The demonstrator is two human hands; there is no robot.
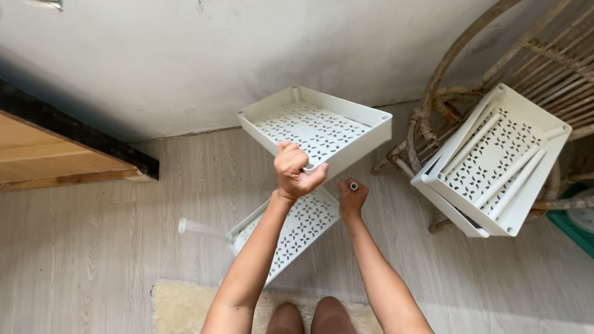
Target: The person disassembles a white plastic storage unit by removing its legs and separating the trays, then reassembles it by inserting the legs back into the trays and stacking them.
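A pale wood-grain floor [99, 247] ran up to a scuffed white wall [185, 55], with a fleecy cream rug [179, 306] at its near edge under the person's knees. The left hand [296, 170] was raised above the floor, its fingers [291, 150] curled tight over the near rim of a white perforated tray [315, 127], thumb pressed under the edge, so the tray tilted away from the palm toward the wall. Just beside it, the right hand [351, 196] was closed in a fist around a short white tube [354, 185], whose open end stuck up out of the fingers, close below the held tray's near corner. A second perforated tray [291, 232] lay lower, near the floor behind both forearms, with a white post [201, 227] jutting from its left corner. Well apart to the right, more stacked white trays [495, 161] leaned in a rattan chair [451, 74].
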